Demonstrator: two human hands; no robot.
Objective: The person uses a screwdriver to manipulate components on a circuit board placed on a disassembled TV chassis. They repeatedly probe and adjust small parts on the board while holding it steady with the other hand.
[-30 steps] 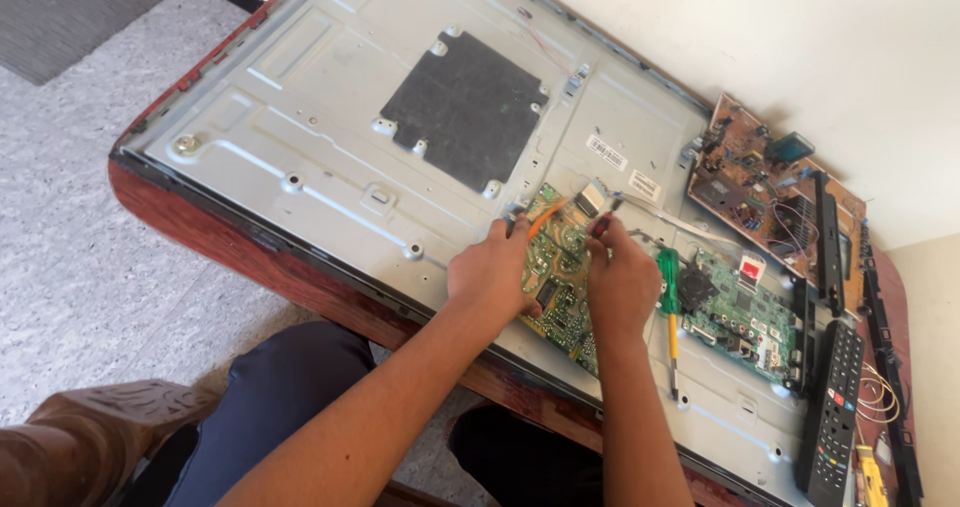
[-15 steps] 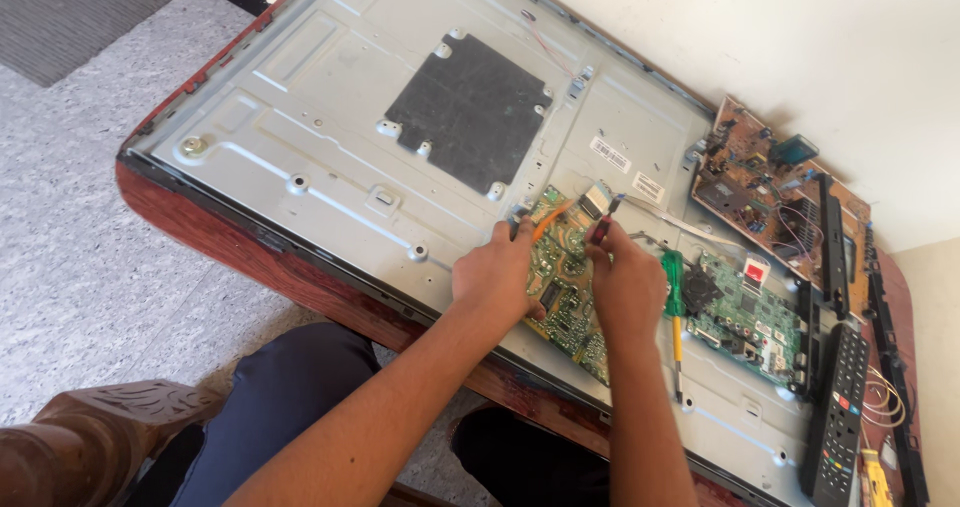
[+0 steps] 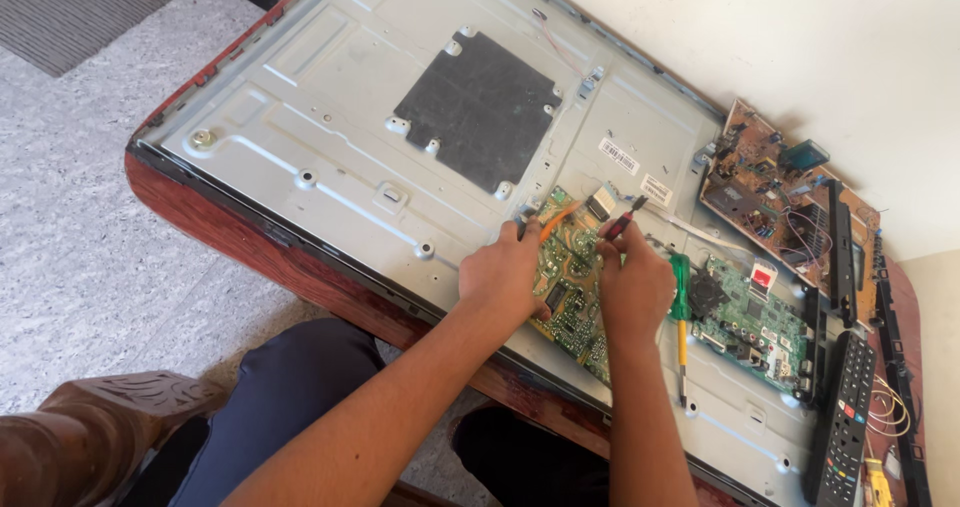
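Both hands unmoved: left hand [image 3: 503,277] pinches orange probe [image 3: 556,222], right hand [image 3: 635,287] red probe [image 3: 622,222] (green board [image 3: 570,287]).

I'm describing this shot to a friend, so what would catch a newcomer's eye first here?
The big grey metal back panel of a flat television fills the wooden table, with a dark square pad near its middle. At the near edge, the left hand and right hand rest on a green circuit board, each holding a thin probe. To the right lie a green-handled screwdriver, a second green board, a brown board and a black remote control.
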